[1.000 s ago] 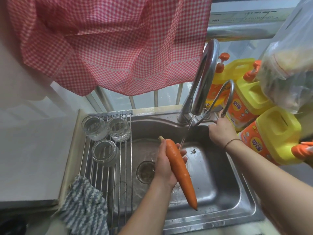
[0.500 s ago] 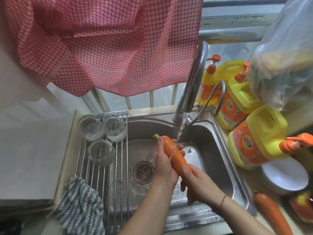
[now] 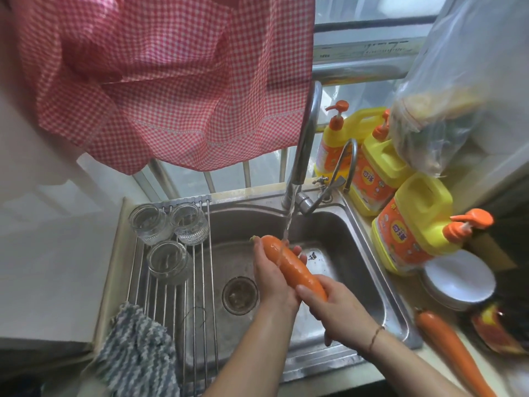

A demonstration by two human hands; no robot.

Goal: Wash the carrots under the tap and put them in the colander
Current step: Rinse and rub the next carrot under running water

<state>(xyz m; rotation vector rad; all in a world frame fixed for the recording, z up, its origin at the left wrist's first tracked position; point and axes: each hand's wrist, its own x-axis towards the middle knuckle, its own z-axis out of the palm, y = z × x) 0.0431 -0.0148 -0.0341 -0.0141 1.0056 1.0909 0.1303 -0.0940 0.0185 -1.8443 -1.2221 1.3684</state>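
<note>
Stainless steel fills the middle of the scene: a sink (image 3: pixel 357 282) set into a pale counter, seen from above. At the near left, a striped cloth (image 3: pixel 134 356) is draped over a wire rack (image 3: pixel 177 296) and is partly cut off by the lower edge. At the near right, a second carrot (image 3: pixel 455 351) is laid on the counter, its tip cut off at the bottom. Over the basin, a carrot (image 3: pixel 289 265) is held with its long axis running from far left to near right, the stem end pointing far and left. The left hand (image 3: pixel 272 279) is wrapped around its middle from behind; the right hand (image 3: pixel 337 308) is closed over its narrow end, which is hidden. Water from the tap (image 3: pixel 306 138) is seen striking its thick end. Three upturned glasses (image 3: pixel 169 259) are stood on the rack. Yellow detergent bottles (image 3: pixel 415 224) are ranged along the right. Farther off, a red checked cloth (image 3: pixel 171 81) is hung, and a blurred plastic bag's (image 3: pixel 458 96) contents cannot be made out.
</note>
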